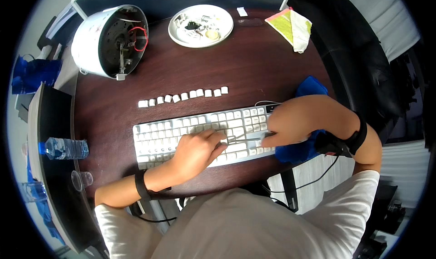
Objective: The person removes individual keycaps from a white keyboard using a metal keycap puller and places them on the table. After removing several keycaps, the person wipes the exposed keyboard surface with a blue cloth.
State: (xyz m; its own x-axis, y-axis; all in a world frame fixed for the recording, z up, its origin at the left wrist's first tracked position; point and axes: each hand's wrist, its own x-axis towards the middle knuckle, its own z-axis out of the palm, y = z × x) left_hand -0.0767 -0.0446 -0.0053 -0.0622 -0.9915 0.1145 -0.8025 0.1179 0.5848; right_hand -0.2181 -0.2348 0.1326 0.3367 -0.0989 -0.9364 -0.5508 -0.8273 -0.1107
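A white computer keyboard (pixel 190 133) lies slightly slanted across the table in front of me. My right hand (pixel 286 126), over its right end, grips a wire keycap puller (pixel 243 139) whose thin wires point left. At the wire ends, the thumb and fingers of my left hand (pixel 196 150) pinch what looks like a white keycap (pixel 223 141); blur and the fingers partly hide it. Beyond the keyboard, several loose white keycaps (pixel 184 96) form an uneven row. Darker gaps show in the key rows near my left fingers.
A white plate (pixel 173 37) of small parts stands at the back, left of a folded green-and-white cloth (pixel 289 29). An open white metal appliance housing (pixel 87 44) lies on its side. Blue cloth (pixel 296 153) lies under my right forearm. A water bottle (pixel 66 148) is at left.
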